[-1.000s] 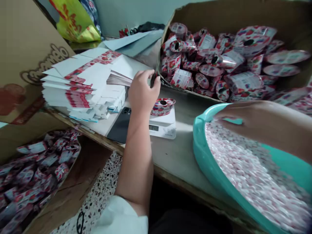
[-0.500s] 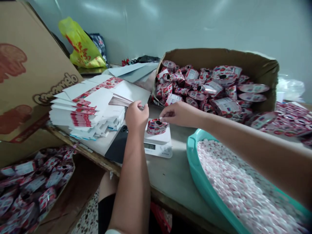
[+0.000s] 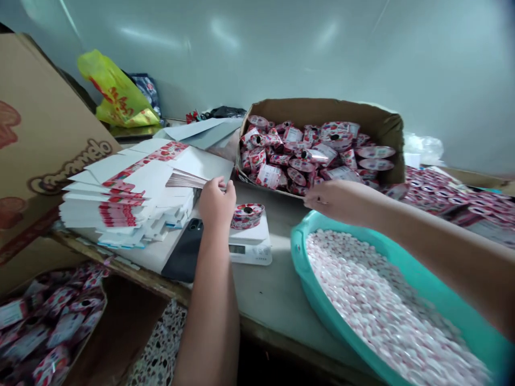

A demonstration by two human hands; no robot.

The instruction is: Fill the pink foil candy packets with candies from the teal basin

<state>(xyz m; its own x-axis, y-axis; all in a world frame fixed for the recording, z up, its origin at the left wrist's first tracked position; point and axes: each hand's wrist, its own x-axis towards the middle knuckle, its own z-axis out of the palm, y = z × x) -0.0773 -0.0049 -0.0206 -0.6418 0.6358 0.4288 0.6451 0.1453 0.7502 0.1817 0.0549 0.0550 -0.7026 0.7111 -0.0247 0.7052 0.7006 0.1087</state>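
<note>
On a white digital kitchen scale (image 3: 250, 254) stands a small red-and-pink printed packet (image 3: 247, 215) with a dark hole in its top. My left hand (image 3: 216, 202) is just left of the packet, fingers curled and thumb up; what they hold, if anything, is hidden. Above the far rim of a teal basin (image 3: 302, 268) is my right hand (image 3: 336, 199), its fingertips pinched together, with their contents too hidden to name. Small white-and-pink pieces (image 3: 374, 300) fill much of the basin. A dark phone (image 3: 184, 252) lies left of the scale, partly behind my left forearm.
A cardboard box (image 3: 322, 107) of similar packets stands behind. Folded white cartons (image 3: 132, 198) are stacked at left, beside a large brown carton (image 3: 44, 134). More packets lie in a lower box (image 3: 60, 321) and at far right (image 3: 450, 198). A yellow bag (image 3: 116, 96) sits at the back.
My right hand has moved right, from the packet on the scale to above the basin's far rim. My left hand stays beside the scale. The view has shifted right and tilted upward.
</note>
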